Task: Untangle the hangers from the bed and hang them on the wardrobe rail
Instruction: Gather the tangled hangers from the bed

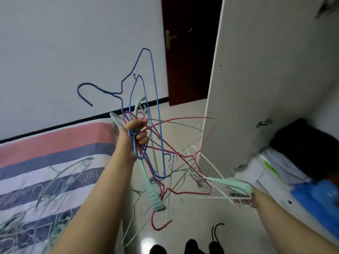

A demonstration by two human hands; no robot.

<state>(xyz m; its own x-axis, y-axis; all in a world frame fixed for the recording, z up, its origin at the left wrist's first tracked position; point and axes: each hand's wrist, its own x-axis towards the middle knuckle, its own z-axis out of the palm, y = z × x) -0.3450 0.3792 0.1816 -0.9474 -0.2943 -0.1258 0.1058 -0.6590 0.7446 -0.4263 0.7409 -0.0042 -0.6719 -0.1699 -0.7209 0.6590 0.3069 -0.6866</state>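
My left hand (136,133) is raised in mid-air and grips a tangled bunch of hangers: blue wire hangers (152,74) stick up above it, red wire hangers (183,158) spread to the right and a mint plastic hanger (156,197) hangs below. My right hand (242,196), low at the right and blurred, holds one end of another mint plastic hanger (231,182) together with a white wire hanger (211,169). More green and mint hangers (55,182) lie tangled on the striped bed (55,143) at the left. The wardrobe rail is out of sight.
An open white wardrobe door (256,88) stands right of the bundle. Behind it are a dark bundle (302,147), white items and a blue object (319,197). A dark wooden door (185,52) is at the back. Loose hangers (146,211) and black shoes (192,246) lie on the tiled floor.
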